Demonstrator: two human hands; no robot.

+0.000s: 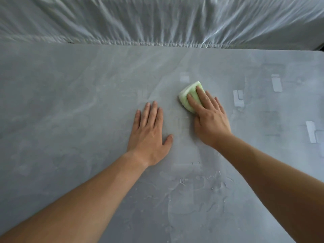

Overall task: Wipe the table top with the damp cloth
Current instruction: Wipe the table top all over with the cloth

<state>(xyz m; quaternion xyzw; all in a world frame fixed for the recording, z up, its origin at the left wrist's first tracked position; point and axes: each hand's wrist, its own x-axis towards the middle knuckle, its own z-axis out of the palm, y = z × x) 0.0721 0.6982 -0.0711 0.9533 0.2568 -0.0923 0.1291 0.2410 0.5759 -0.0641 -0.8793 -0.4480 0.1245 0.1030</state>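
A grey, marbled table top [70, 111] fills most of the view. A folded light-green cloth [188, 94] lies on it right of centre. My right hand [209, 118] presses flat on the cloth, fingers spread over its near half, so part of the cloth is hidden. My left hand [149, 132] rests palm down on the bare table to the left of the cloth, fingers together, holding nothing. Wet streaks and droplets [201, 183] shine on the surface near the front, between my forearms.
Crinkled translucent plastic sheeting [157, 20] covers something along the table's far edge. Pale rectangular reflections [276, 83] show on the right part of the table top. The table's right rear corner [320, 50] is just in view.
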